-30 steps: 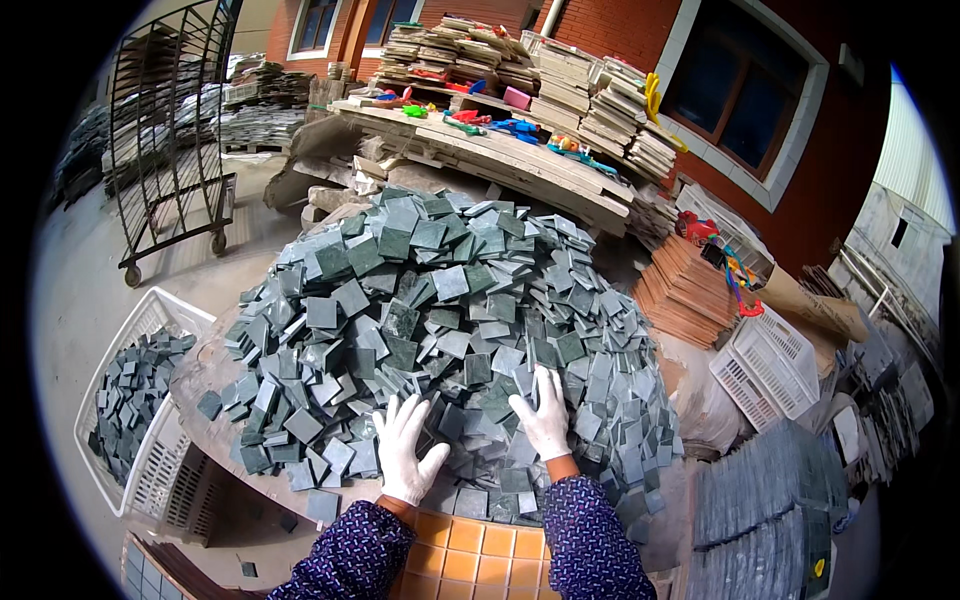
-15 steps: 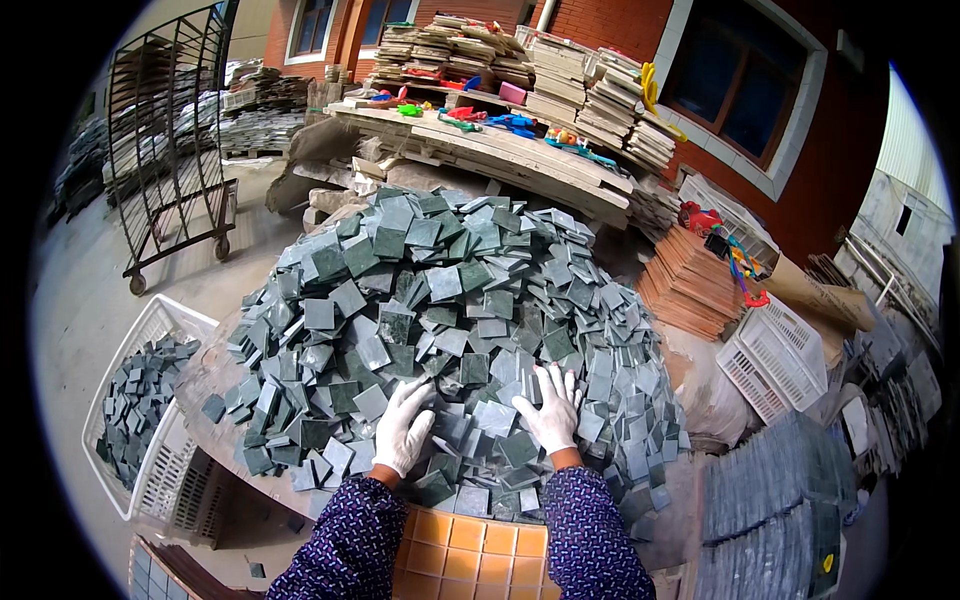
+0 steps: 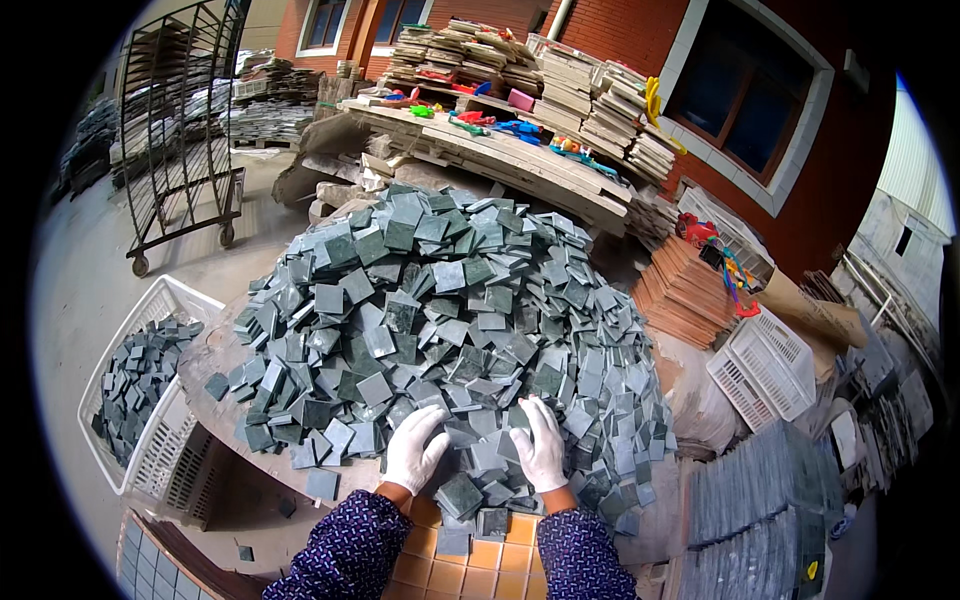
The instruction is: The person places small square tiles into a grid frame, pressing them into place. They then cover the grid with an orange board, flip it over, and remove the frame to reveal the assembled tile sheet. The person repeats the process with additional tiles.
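A large heap of square grey-green stone tiles covers the table in front of me. My left hand, in a white glove, rests at the heap's near edge, thumb apart from the fingers. To its right, my right hand, gloved too, lies against the tiles with fingers stretched forward. Loose tiles sit between the two hands. Below them is an orange gridded tray, partly hidden by my sleeves. A few tiles, one being a grey tile, overlap its far edge. Neither hand grips a tile that I can see.
At left stands a white plastic crate full of tiles, with a wheeled metal rack beyond. Stacked grey tile sheets lie at right, near another white crate and reddish sheets. Behind the heap, boards carry colourful toys.
Both hands have drawn back toward me along the heap's near side. Several tiles have slid with them, some now over the orange tray's far edge.
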Demonstrator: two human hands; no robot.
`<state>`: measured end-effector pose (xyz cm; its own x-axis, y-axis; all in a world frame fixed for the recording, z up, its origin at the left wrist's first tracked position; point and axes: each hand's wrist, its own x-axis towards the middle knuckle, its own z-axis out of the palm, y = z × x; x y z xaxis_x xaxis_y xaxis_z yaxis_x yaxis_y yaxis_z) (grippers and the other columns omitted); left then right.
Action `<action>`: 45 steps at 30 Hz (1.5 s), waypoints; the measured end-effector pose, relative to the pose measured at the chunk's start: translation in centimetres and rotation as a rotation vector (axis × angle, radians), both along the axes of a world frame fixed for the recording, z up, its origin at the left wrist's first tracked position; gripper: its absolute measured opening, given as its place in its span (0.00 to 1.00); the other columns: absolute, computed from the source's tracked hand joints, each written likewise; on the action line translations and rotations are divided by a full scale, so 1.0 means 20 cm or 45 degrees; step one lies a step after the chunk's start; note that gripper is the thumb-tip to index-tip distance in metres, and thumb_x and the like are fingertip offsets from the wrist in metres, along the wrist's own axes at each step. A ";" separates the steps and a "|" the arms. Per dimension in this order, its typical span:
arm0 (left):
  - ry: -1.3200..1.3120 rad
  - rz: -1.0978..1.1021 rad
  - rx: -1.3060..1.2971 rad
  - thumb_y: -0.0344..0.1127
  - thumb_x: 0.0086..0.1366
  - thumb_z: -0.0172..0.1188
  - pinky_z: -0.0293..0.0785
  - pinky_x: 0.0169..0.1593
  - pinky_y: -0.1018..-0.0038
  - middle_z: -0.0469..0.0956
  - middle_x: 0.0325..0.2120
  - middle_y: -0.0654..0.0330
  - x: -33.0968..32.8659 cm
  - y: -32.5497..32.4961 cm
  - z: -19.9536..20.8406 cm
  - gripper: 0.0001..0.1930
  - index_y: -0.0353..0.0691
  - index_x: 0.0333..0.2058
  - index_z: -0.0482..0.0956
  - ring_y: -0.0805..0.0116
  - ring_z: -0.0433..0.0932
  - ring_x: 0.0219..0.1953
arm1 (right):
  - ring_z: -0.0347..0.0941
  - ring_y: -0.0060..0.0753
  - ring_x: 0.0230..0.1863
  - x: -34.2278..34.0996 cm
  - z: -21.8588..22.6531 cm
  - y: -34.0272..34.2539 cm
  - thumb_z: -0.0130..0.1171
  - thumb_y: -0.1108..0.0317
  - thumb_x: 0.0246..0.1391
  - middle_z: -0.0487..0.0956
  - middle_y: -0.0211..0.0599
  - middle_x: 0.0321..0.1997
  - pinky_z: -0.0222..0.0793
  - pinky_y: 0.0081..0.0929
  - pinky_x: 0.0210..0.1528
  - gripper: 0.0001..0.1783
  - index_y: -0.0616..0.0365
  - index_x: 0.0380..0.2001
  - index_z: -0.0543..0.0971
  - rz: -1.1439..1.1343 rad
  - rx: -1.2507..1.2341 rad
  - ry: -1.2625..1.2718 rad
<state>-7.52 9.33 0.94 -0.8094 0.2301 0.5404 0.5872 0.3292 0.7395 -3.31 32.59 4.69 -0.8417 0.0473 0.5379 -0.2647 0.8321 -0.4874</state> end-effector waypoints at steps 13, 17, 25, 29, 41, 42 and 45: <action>-0.258 -0.173 -0.006 0.52 0.60 0.59 0.58 0.65 0.62 0.58 0.62 0.34 0.20 0.06 -0.10 0.32 0.41 0.59 0.69 0.41 0.60 0.64 | 0.64 0.46 0.63 0.11 -0.20 -0.11 0.59 0.60 0.54 0.71 0.47 0.59 0.55 0.35 0.65 0.29 0.61 0.58 0.69 0.194 -0.516 -0.179; -0.348 -0.501 0.113 0.46 0.60 0.59 0.62 0.61 0.62 0.71 0.53 0.43 0.39 -0.10 -0.03 0.30 0.37 0.58 0.69 0.45 0.67 0.58 | 0.65 0.49 0.63 0.41 -0.21 -0.16 0.64 0.60 0.51 0.70 0.55 0.60 0.59 0.35 0.64 0.36 0.67 0.59 0.66 0.206 -0.564 -0.305; -0.120 -0.701 -0.176 0.53 0.59 0.62 0.66 0.56 0.58 0.70 0.50 0.47 0.84 -0.40 0.06 0.29 0.42 0.53 0.74 0.46 0.70 0.52 | 0.68 0.53 0.55 1.08 -0.05 -0.33 0.70 0.60 0.42 0.74 0.47 0.51 0.63 0.42 0.58 0.36 0.57 0.56 0.71 0.316 -0.136 -0.358; 0.066 -0.504 -0.438 0.60 0.57 0.58 0.61 0.57 0.50 0.70 0.51 0.50 1.02 -0.44 0.06 0.32 0.44 0.54 0.73 0.46 0.69 0.53 | 0.66 0.50 0.53 1.29 -0.05 -0.40 0.71 0.51 0.40 0.70 0.42 0.52 0.63 0.43 0.56 0.33 0.52 0.50 0.78 0.188 0.042 -0.227; -0.083 -0.280 -1.162 0.65 0.65 0.44 0.44 0.64 0.37 0.51 0.66 0.43 0.64 -0.12 0.01 0.39 0.52 0.68 0.51 0.38 0.47 0.68 | 0.55 0.63 0.65 0.81 -0.13 -0.40 0.55 0.43 0.55 0.56 0.52 0.70 0.49 0.58 0.65 0.38 0.43 0.66 0.62 -0.135 0.215 -0.380; 0.011 -0.366 -1.109 0.67 0.63 0.45 0.46 0.64 0.39 0.54 0.66 0.43 0.67 -0.17 0.00 0.40 0.52 0.68 0.53 0.39 0.50 0.68 | 0.55 0.62 0.66 0.88 -0.09 -0.45 0.55 0.44 0.55 0.57 0.51 0.69 0.50 0.58 0.66 0.36 0.42 0.65 0.64 -0.119 0.589 -0.486; 0.154 -0.564 -1.022 0.69 0.59 0.49 0.47 0.64 0.41 0.59 0.63 0.44 0.88 -0.38 0.01 0.41 0.53 0.66 0.59 0.42 0.55 0.66 | 0.54 0.62 0.66 1.17 -0.11 -0.51 0.59 0.48 0.54 0.58 0.49 0.69 0.51 0.58 0.66 0.33 0.36 0.63 0.66 0.281 0.505 -0.391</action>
